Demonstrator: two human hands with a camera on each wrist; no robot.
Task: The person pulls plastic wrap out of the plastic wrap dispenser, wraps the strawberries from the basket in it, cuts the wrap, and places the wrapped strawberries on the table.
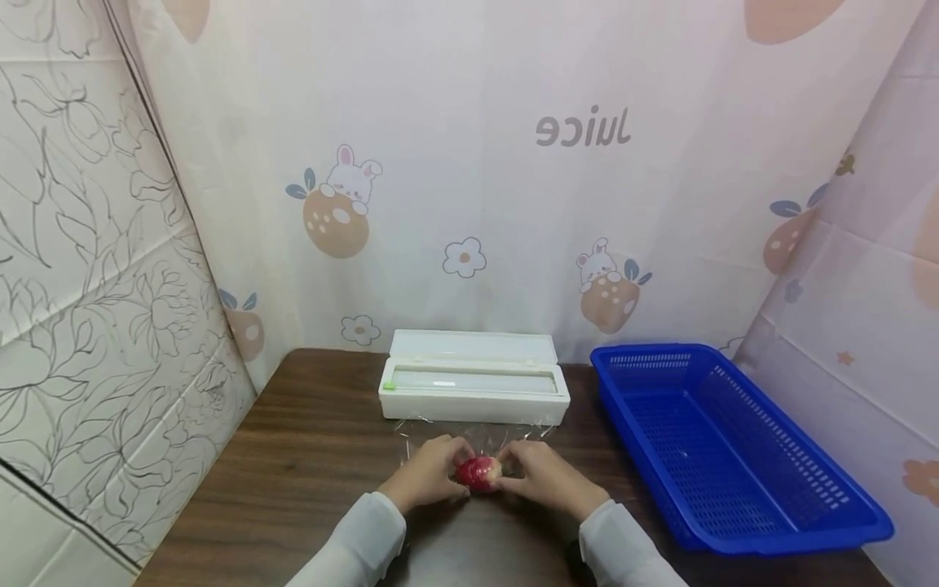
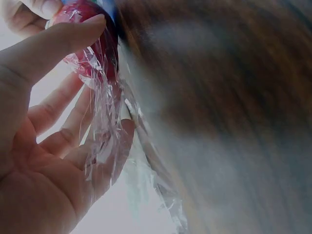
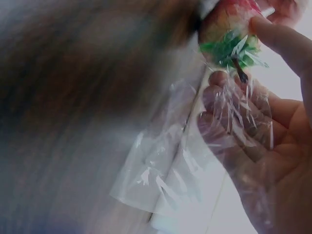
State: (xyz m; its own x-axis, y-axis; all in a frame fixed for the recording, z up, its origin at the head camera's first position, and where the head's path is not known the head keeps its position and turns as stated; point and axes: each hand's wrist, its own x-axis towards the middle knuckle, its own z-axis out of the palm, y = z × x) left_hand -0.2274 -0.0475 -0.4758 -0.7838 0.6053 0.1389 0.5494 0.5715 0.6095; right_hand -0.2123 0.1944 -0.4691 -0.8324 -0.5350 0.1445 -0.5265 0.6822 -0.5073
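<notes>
A red fruit (image 1: 478,474), with a pale yellowish end, green patches and a short brown stem, is wrapped in clear cling film. My left hand (image 1: 434,472) holds its red end between thumb and fingers. At the stem end, my right hand (image 1: 546,475) grips it, thumb on the fruit (image 3: 234,24). Loose, crinkled cling film (image 2: 105,112) trails from the red end across the left palm. More film (image 3: 239,107) hangs past the stem over the right fingers. Behind the hands, a thin sheet of film spreads on the table in the head view.
A white cling film dispenser (image 1: 473,408) with a raised lid and a green slider (image 1: 390,386) stands at the back of the wooden table (image 1: 293,465). To the right sits a blue perforated plastic basket (image 1: 638,440). Patterned curtains (image 1: 469,163) enclose the table.
</notes>
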